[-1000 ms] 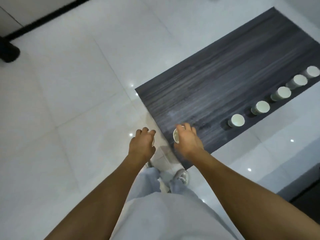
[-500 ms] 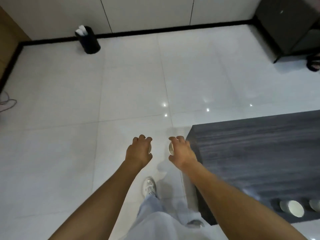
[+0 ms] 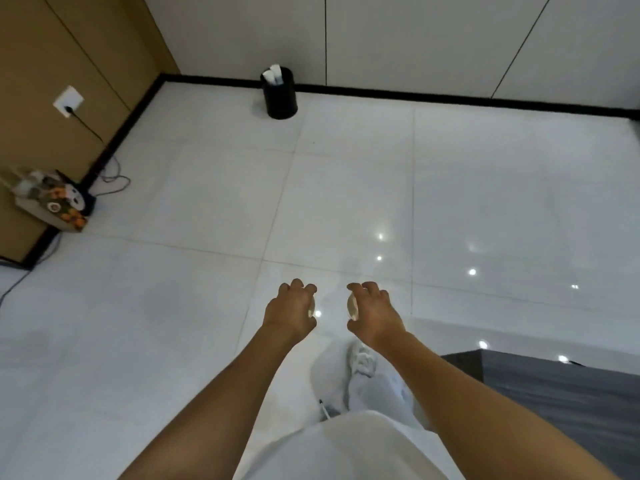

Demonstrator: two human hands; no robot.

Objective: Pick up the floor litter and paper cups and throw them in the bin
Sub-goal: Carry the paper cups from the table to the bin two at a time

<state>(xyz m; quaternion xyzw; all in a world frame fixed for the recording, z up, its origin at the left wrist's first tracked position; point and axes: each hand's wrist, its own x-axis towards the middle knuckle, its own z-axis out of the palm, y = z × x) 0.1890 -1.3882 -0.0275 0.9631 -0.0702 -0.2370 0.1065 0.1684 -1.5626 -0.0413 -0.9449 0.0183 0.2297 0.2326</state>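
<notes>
Ahead, each hand, left hand (image 3: 289,311) and right hand (image 3: 374,315), grips a paper cup (image 3: 352,306); bare tile reaches the bin (image 3: 280,95).

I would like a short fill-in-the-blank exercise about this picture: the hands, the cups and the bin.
1. Each hand, the left hand and the right hand, holds one paper ____.
2. The black bin stands on the floor against the ____.
3. White cups stick out of the bin's ____.
4. The power socket is on the ____ wall panel.

Missing words: cup; wall; top; brown
</notes>
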